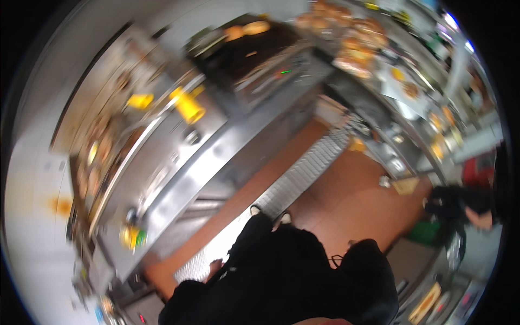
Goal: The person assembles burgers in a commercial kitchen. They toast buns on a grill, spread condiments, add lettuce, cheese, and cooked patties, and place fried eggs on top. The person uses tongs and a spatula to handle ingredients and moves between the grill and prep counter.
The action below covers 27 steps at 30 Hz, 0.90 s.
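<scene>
My left hand (215,266) hangs low beside my black clothing, over the metal floor grating; its fingers are blurred and whatever it may hold does not show. Only a small part of my right hand (352,243) shows at the edge of the dark sleeve, above the red-brown floor. Ahead runs a stainless steel counter (203,162) with a yellow squeeze bottle (189,106) lying or leaning on its upper part. Behind it, a griddle (95,162) bears several pieces of food. A yellow and green container (133,237) stands at the counter's near end.
A dark grill (252,53) adjoins the counter. Bagged buns (357,48) crowd the prep counter at upper right, beside white paper (396,85) with food on it. Metal grating (302,174) covers a strip of the tiled floor (345,191). Another person (459,203) is at the right edge.
</scene>
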Tool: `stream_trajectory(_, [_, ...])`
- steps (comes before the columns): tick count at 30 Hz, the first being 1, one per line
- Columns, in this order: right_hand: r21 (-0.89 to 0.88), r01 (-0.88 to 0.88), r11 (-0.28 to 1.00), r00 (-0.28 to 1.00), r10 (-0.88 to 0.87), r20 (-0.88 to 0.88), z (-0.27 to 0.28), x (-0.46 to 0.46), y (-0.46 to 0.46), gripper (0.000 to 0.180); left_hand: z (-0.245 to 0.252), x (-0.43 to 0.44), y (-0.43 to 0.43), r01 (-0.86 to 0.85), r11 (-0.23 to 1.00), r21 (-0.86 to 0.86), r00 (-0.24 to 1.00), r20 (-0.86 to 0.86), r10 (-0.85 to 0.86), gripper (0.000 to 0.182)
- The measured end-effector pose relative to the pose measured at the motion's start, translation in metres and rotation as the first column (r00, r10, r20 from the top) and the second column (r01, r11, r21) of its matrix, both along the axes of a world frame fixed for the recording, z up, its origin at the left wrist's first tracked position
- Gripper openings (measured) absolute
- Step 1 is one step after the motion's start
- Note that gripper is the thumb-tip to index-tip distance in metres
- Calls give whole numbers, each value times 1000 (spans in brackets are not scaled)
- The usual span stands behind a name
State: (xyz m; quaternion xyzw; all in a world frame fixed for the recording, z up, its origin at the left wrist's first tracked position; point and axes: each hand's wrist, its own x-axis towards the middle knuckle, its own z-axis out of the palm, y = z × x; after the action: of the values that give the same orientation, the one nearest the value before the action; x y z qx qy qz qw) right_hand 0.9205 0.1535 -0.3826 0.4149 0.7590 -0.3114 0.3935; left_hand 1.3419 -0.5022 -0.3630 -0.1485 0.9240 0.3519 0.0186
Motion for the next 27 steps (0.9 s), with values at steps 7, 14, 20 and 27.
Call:
stream_trajectory(7, [-335,655,677,629,-734,-254,-53,9,37,10,56,-290,-25,-572,693,438,811,430,398,22])
stream_trajectory(14, [-298,135,945,951,-208,-228,10,-80,-56,23,293,-622,95,223,866,448,963,-238,-124,27])
stream_trajectory(20, [-221,92,971,960,-145,-241,69,-174,-70,27,466,-801,80,187,978,-90,712,-674,-198,23])
stream_trajectory(27, [-309,280,909,901,-360,-242,50,-243,-61,30,490,-1032,-39,-134,863,-487,966,-257,5,44])
